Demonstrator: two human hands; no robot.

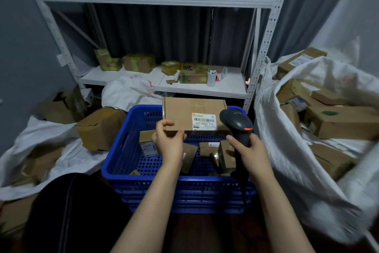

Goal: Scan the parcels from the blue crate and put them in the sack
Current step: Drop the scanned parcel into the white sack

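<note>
**Scan Step: Parcel Presented to Scanner**

My left hand (168,142) pinches the lower-left corner of one flat parcel (184,113), fingers curled on its edge. It holds the parcel upright above the blue crate (123,162) so the label (204,121) faces me uncovered. My right hand (248,154) wraps its fingers round the handle of one scanner (235,123), whose head is just beside the label, probably to read the barcode. At least four parcels lie in the crate below. One sack (287,150) stands open at right, holding several boxes. Beyond, one shelf rack (205,86) carries more cartons.
</note>
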